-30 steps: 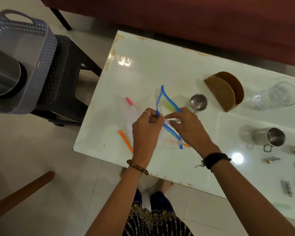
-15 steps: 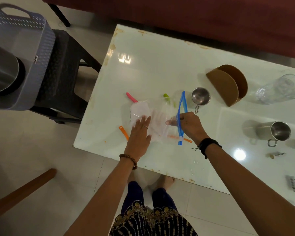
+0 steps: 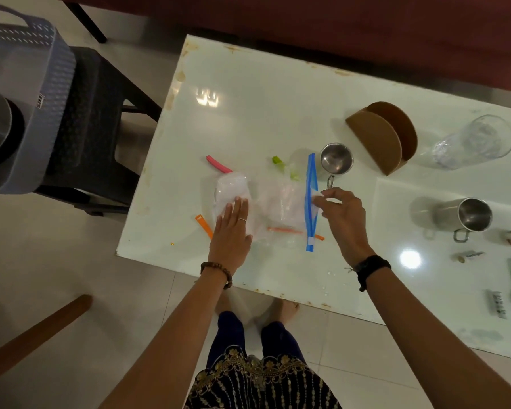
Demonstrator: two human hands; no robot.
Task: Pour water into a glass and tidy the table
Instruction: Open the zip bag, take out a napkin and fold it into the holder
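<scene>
**Bag laid flat on the bench, blue zip turned to the right**

Compared with one second earlier, the clear zip bag (image 3: 278, 202) was no longer lifted between both hands; it lay flat on the white bench (image 3: 278, 113), with its blue zip strip (image 3: 311, 202) now at the right end. Half a second earlier it was already down, and the hands had changed only little since then.

The left hand (image 3: 230, 231) lay with straight, spread fingers on the left part of the bag. I judge that it pressed the plastic down to push air out and to stop the bag from sliding. The right hand (image 3: 344, 214) pinched the edge of the bag at the blue strip between thumb and fingertips, probably to hold the mouth in line for closing.

Coloured clips lay around and partly under the bag: a pink clip (image 3: 217, 168), an orange clip (image 3: 204, 225), a second orange one (image 3: 283, 230) seen through the plastic, and something green (image 3: 279, 162) near the far edge.

The drinking glass (image 3: 475, 143) lay on its side far to the right, well apart from the hands, beside a brown holder (image 3: 378, 143). One steel cup (image 3: 337, 159) stood just beside the zip strip, and a steel mug (image 3: 466, 216) lay on its side nearer the right edge. No pouring was in hand; this looked like the tidying part.
</scene>
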